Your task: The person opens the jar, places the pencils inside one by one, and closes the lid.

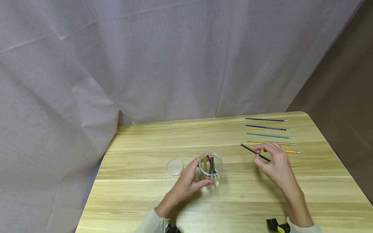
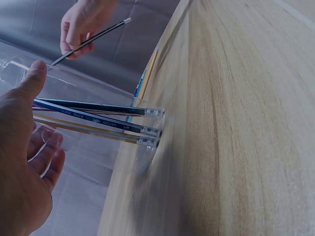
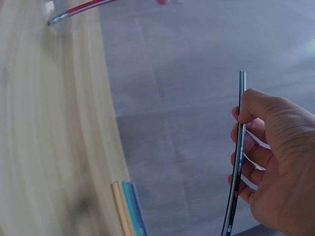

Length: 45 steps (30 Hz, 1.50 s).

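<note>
My left hand (image 1: pixel 189 179) grips a clear plastic jar (image 1: pixel 218 176) around its side, with the mouth facing up. Several pencils (image 2: pixel 98 118) lean inside it, their eraser ends at the bottom; black, yellow and red ones show. Off to the right, my right hand (image 1: pixel 275 161) pinches a dark pencil (image 3: pixel 236 172) between thumb and fingers, lifted above the table. In the right wrist view its printed "HB" end points down. Just beyond that hand lie two yellow pencils, one of them an orange-yellow pencil (image 1: pixel 292 151) partly covered by the fingers.
A round clear lid (image 1: pixel 175 167) lies left of the jar. Along the table's right side, a teal pencil (image 1: pixel 269 135) and two dark blue pencils (image 1: pixel 268 127) lie in a spaced row with the yellow ones. A grey curtain (image 1: pixel 175 64) hangs behind the wooden table (image 1: pixel 131 187).
</note>
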Motion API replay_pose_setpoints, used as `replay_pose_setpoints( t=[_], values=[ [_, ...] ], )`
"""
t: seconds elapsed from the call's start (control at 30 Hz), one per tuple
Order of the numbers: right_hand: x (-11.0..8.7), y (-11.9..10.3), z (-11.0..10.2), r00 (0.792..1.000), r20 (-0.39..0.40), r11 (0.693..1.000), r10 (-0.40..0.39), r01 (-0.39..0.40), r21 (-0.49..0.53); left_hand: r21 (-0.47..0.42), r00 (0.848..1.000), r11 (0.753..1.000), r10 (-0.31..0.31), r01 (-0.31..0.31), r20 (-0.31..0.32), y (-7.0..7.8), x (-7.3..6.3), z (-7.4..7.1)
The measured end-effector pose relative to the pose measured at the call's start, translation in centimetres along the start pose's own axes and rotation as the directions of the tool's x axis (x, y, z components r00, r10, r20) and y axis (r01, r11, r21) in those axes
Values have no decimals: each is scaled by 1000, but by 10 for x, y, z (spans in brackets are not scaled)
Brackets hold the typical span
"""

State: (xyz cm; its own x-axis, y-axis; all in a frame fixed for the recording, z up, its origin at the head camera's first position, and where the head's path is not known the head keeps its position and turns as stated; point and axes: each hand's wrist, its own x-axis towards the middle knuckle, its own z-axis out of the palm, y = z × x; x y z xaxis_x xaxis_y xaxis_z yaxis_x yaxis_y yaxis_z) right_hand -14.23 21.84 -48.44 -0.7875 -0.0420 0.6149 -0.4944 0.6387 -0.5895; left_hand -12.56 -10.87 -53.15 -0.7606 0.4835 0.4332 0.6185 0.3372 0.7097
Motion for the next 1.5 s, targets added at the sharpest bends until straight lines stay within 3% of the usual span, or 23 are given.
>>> replay_pose_setpoints(
  t=[0.43,0.7,0.83,1.07,1.27,1.5],
  values=[
    [12,-29,-9,997,-69,993,-43,50,105,-2,1000,1000,-2,2,-3,0,0,0],
    [17,-44,-16,998,-48,989,-36,42,144,-6,1000,1000,-6,6,-2,0,-1,0],
    [21,-60,-18,996,-83,982,-42,56,183,-7,1000,1000,0,0,-5,-1,0,0],
    [33,-97,-27,988,-128,957,-88,120,264,-18,1000,1000,1,-1,-5,0,0,1],
    [34,-99,-28,981,-146,936,-126,167,312,-23,1000,1000,-3,3,0,0,1,0],
    [34,-99,-25,972,-176,884,-153,214,415,-11,1000,1000,16,-17,-6,-1,0,0]
  ],
)
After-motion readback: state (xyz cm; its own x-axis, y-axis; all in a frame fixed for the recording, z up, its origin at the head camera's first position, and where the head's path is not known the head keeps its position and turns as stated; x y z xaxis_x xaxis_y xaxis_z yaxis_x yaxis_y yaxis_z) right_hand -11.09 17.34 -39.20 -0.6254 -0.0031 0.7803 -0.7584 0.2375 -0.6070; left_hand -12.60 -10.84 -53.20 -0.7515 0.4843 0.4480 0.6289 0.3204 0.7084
